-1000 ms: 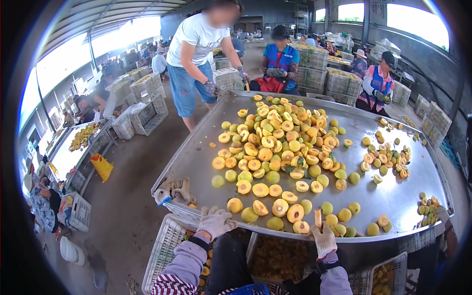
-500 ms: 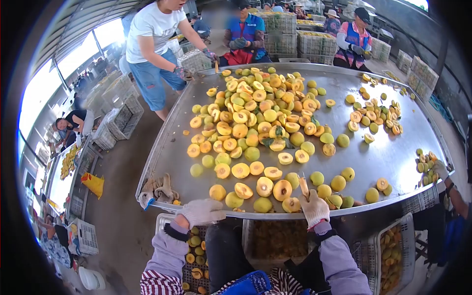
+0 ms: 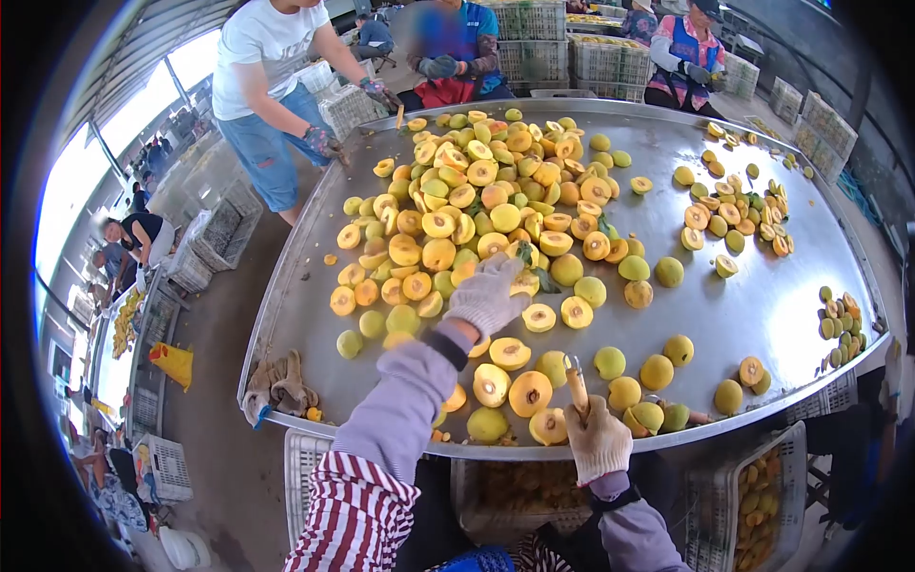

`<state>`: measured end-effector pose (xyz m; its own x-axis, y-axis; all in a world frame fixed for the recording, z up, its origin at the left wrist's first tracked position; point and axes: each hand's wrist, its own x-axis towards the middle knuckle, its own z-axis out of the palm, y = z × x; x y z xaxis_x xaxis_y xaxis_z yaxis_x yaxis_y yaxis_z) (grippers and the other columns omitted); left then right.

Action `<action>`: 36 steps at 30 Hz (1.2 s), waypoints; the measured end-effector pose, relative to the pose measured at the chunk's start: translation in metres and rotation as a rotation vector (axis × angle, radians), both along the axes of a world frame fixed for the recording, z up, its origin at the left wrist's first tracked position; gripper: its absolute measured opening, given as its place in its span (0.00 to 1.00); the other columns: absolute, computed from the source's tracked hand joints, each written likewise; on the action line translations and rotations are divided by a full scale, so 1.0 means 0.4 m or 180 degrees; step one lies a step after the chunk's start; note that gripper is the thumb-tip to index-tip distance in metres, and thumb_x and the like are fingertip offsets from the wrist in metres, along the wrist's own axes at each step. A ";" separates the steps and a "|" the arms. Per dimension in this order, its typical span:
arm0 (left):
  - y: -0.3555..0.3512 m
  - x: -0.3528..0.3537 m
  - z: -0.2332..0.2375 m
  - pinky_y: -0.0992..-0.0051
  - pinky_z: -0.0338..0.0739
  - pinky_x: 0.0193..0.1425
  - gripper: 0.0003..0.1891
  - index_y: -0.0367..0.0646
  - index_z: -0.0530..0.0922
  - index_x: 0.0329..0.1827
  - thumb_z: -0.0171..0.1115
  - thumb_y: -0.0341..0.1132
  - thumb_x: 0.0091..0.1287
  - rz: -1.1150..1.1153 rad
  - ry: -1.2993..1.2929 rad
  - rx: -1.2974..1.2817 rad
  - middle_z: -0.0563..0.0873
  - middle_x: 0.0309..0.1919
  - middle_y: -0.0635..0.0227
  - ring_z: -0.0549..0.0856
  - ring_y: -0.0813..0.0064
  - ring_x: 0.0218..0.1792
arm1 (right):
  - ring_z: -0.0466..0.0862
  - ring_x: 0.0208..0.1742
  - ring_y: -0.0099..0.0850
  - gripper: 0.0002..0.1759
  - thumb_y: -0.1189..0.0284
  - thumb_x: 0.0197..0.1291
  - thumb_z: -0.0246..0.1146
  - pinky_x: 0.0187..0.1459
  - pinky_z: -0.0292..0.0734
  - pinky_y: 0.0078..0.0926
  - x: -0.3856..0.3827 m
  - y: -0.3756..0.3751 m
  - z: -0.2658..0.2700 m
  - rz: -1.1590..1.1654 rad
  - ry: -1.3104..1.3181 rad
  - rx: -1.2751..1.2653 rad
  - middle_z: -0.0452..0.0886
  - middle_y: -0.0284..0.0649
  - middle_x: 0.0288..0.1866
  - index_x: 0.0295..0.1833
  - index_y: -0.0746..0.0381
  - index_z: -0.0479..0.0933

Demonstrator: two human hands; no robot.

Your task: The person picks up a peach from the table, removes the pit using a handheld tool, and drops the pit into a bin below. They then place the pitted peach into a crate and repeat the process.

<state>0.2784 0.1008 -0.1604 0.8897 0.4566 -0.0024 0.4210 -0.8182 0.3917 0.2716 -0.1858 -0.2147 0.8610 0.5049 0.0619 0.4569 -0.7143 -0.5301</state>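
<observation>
My left hand [image 3: 488, 294], in a whitish knitted glove, reaches over the near side of a heap of yellow-green peaches [image 3: 505, 218], many of them halved with the brown centre showing. Its fingers are stretched out over the fruit, and nothing shows held in them. At the table's near edge, my gloved right hand [image 3: 599, 442] is closed around a small wooden-handled tool [image 3: 576, 381] with a curved metal tip pointing up. Beside the tool lie a peach half [image 3: 530, 393] and several whole peaches [image 3: 624, 393].
The metal table [image 3: 782, 329] has a raised rim. Used gloves [image 3: 286, 383] lie at its left corner. Crates of fruit [image 3: 758, 505] stand below the near edge. A person in a white shirt [image 3: 276, 57] stands at the far left; others sit behind the table.
My left hand has moved from the table's near edge forward and right onto the heap. My right hand still grips the tool by the edge. The camera view has shifted slightly.
</observation>
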 end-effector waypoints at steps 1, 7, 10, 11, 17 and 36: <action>0.009 0.046 -0.028 0.56 0.70 0.74 0.35 0.50 0.70 0.74 0.65 0.52 0.65 0.0015 -0.0159 0.0140 0.69 0.76 0.53 0.71 0.50 0.74 | 0.87 0.30 0.48 0.16 0.54 0.67 0.64 0.33 0.81 0.49 0.000 0.002 0.005 0.0005 -0.0001 -0.0043 0.85 0.45 0.26 0.44 0.55 0.78; 0.021 0.195 -0.099 0.59 0.69 0.76 0.39 0.51 0.68 0.76 0.70 0.51 0.61 0.0487 0.0028 0.0405 0.67 0.77 0.52 0.70 0.53 0.75 | 0.87 0.28 0.46 0.15 0.55 0.66 0.65 0.31 0.81 0.45 0.004 0.005 0.021 0.0061 0.0007 -0.0058 0.84 0.44 0.24 0.41 0.56 0.77; 0.059 0.206 -0.063 0.60 0.70 0.74 0.41 0.50 0.70 0.75 0.73 0.51 0.59 0.0171 0.0313 -0.0121 0.75 0.72 0.52 0.74 0.56 0.72 | 0.86 0.27 0.45 0.15 0.57 0.66 0.66 0.30 0.81 0.44 0.004 0.005 0.020 0.0046 -0.0059 0.0024 0.83 0.43 0.23 0.40 0.57 0.77; 0.069 0.198 -0.081 0.64 0.73 0.71 0.40 0.48 0.73 0.74 0.74 0.50 0.58 0.0223 0.0077 -0.0158 0.81 0.64 0.54 0.79 0.59 0.67 | 0.86 0.27 0.45 0.15 0.57 0.66 0.66 0.30 0.81 0.44 0.004 0.004 0.015 0.0038 -0.0044 0.0020 0.83 0.43 0.23 0.40 0.57 0.77; 0.125 0.059 -0.062 0.68 0.77 0.65 0.37 0.38 0.75 0.69 0.72 0.52 0.62 0.0596 -0.0943 -0.2145 0.86 0.57 0.56 0.85 0.64 0.57 | 0.86 0.25 0.45 0.13 0.59 0.63 0.68 0.28 0.80 0.43 0.001 0.005 0.013 0.0067 -0.0217 0.0148 0.82 0.43 0.21 0.41 0.56 0.77; 0.002 0.140 -0.078 0.60 0.71 0.73 0.32 0.49 0.72 0.72 0.66 0.46 0.65 -0.0103 0.0779 0.0360 0.77 0.69 0.55 0.79 0.54 0.67 | 0.86 0.29 0.46 0.13 0.58 0.65 0.66 0.31 0.80 0.47 0.003 0.003 0.011 0.0002 -0.0138 0.0135 0.84 0.44 0.26 0.42 0.56 0.77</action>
